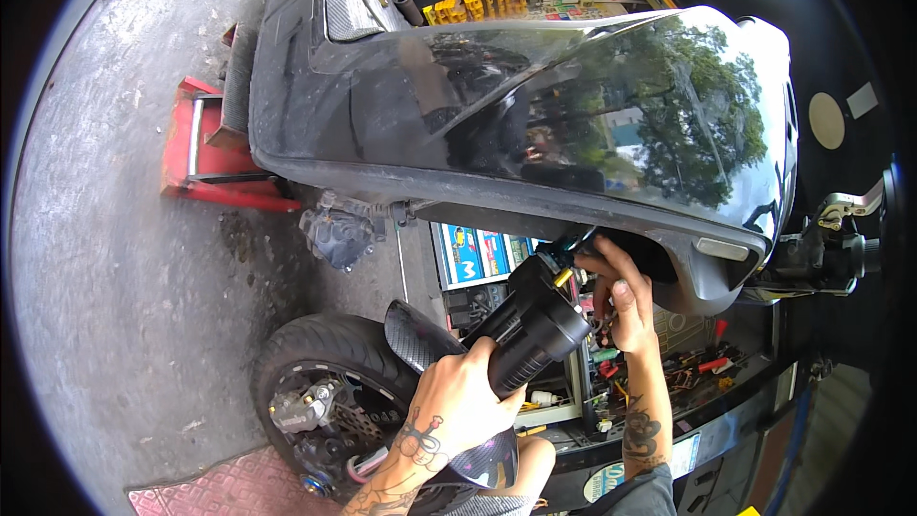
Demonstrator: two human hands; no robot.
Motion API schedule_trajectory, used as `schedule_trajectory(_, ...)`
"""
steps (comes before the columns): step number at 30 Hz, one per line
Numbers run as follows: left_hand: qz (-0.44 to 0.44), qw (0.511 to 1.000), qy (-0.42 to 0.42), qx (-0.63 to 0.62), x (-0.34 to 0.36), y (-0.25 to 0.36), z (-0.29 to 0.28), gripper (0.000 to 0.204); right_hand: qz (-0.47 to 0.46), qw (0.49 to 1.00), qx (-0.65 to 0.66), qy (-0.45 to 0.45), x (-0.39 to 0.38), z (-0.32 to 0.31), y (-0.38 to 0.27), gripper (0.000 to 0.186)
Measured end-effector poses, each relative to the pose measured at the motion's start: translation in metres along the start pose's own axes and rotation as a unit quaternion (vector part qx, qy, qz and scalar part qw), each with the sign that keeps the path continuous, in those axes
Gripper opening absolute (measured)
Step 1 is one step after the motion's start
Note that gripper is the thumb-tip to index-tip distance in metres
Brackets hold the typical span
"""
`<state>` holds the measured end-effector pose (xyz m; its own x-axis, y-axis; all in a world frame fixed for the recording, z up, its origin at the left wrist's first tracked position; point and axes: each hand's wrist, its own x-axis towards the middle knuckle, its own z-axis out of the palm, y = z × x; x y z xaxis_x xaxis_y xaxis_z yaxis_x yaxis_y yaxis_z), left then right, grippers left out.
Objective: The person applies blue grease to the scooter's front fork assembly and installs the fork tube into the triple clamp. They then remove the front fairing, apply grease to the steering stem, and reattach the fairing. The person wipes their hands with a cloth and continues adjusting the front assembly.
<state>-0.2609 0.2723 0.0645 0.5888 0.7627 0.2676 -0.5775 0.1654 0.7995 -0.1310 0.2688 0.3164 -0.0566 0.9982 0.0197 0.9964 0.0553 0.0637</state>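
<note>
My left hand is wrapped round a thick black fork tube, which tilts up to the right. At its upper end are a clamp with a brass-coloured fitting and a dark shaft. My right hand is beside that end, its fingers bent and tips at the shaft. Whatever lies between those fingers is hidden. Just above both hands runs the lower edge of a glossy black vehicle body panel. Below left, near my left forearm, is a wheel with a black tyre and carbon-patterned fender.
A red metal stand is at the left on the concrete floor. A pink textured mat lies at lower left. Tools and small parts fill a tray at the right. A handlebar lever sticks out at far right.
</note>
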Motion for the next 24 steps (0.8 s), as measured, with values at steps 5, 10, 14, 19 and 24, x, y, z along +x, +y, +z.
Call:
schedule_trajectory(5,-0.004,1.000,-0.011,-0.001,0.000,0.001,-0.001,0.044,0.017,0.997,-0.034,-0.061,0.005,0.005,-0.002,0.077)
schedule_trajectory(10,0.000,1.000,-0.007,0.005,0.000,0.001,-0.001,0.043,0.011,1.000,0.012,-0.004,-0.007,0.009,0.003,0.080)
schedule_trajectory(14,0.001,1.000,-0.006,0.003,0.000,0.002,-0.001,0.042,0.030,0.999,0.019,-0.022,-0.018,0.007,0.011,0.084)
schedule_trajectory(19,0.010,1.000,0.015,0.000,-0.001,0.003,0.001,0.041,0.037,0.996,0.068,0.045,-0.038,0.014,0.025,0.083)
schedule_trajectory(24,-0.003,1.000,0.024,0.005,-0.002,0.007,0.001,0.041,0.073,0.971,0.164,0.158,-0.051,0.027,0.027,0.082)
